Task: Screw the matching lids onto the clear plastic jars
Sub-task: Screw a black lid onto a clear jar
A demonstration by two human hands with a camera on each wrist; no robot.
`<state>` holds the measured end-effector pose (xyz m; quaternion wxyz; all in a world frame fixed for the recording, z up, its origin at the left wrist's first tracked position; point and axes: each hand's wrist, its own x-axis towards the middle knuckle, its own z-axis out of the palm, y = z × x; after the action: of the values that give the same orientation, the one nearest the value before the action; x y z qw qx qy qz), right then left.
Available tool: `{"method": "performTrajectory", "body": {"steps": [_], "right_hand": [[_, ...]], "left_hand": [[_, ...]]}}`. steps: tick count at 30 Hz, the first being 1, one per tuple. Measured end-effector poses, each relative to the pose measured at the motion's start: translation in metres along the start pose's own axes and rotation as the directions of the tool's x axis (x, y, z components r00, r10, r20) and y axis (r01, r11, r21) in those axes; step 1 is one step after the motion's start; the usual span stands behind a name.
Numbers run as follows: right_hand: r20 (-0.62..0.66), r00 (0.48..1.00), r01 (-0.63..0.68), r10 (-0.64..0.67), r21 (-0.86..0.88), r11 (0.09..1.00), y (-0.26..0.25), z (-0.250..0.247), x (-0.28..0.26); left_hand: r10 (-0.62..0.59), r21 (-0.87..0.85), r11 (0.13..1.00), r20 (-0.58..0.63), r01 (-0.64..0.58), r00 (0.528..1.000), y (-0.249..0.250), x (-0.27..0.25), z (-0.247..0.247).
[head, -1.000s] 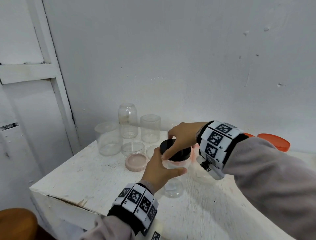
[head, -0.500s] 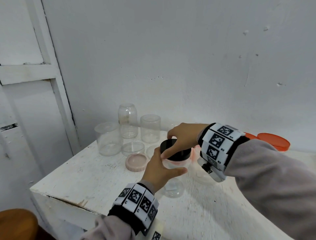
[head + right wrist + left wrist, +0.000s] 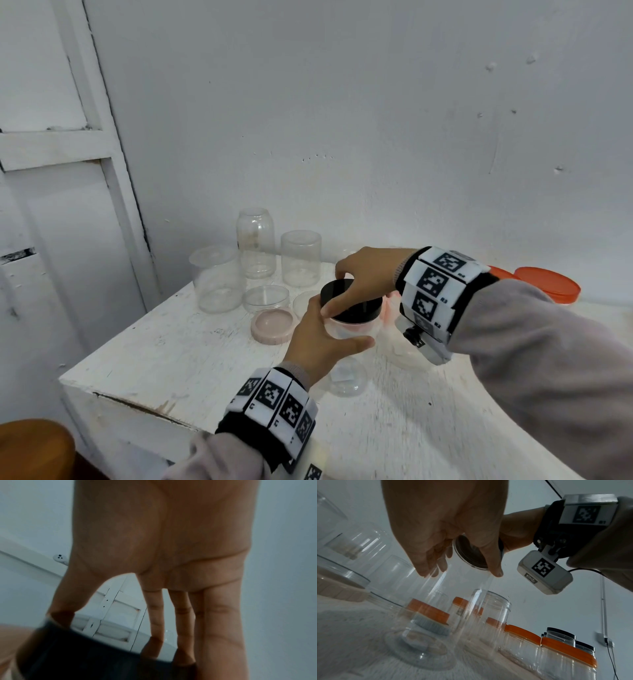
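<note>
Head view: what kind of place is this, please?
Probably a plain room at home or a small workroom, not a lab: a worn white wooden table against a marked white wall, a painted panel door beside it, and empty clear jars.

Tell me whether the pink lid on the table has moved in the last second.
No. The pink lid lies in the same spot before the shallow clear dish, left of the left hand.

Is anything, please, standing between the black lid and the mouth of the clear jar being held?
Nothing visible does: the right hand holds the black lid directly atop the clear jar, steadied by the left hand.
</note>
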<state>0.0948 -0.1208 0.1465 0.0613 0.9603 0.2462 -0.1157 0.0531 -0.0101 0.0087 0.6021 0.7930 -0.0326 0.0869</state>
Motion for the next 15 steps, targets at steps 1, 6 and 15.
{"method": "performTrajectory", "body": {"steps": [1,6,15], "right_hand": [[0.041,0.999,0.011,-0.012,0.019,1.0,0.0019,-0.0015,-0.0003],[0.101,0.989,0.099,-0.104,0.059,0.993,0.0066,-0.0069,-0.0036],[0.008,1.0,0.03,-0.03,0.017,0.999,0.0031,0.0008,0.0015]], "left_hand": [[-0.003,0.003,1.0,-0.003,0.003,1.0,0.0003,-0.0006,0.0],[-0.012,-0.003,1.0,-0.004,0.012,1.0,0.0023,-0.0021,0.0007],[-0.011,-0.008,1.0,0.001,0.011,1.0,0.0033,-0.0023,0.0006]]}}
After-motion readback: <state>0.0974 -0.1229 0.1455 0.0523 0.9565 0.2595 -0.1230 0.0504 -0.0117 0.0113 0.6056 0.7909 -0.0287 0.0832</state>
